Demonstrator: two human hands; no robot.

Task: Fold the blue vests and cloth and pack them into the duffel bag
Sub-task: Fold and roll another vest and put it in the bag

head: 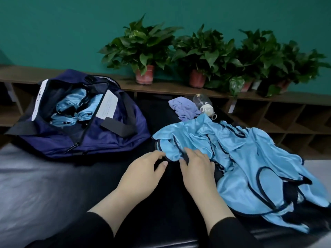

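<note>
**Dark counter, teal wall: both hands at the vest pile**

Black glossy counter (53,185) carries all task items. The heap of light blue vests (241,158) with dark trim lies unfolded at the right. The left hand (143,174) pinches the near-left edge of the pile between thumb and fingers. The right hand (197,167) rests on the same edge, fingers curled over the fabric. A crumpled lavender cloth (184,108) lies just behind the pile, beside a clear bottle (203,102). The navy duffel bag (107,136) sits at the left, unzipped, with blue vests inside (75,108). Behind the counter, a wooden shelf (170,88) holds potted plants (143,51) against a teal wall (53,24).
</note>
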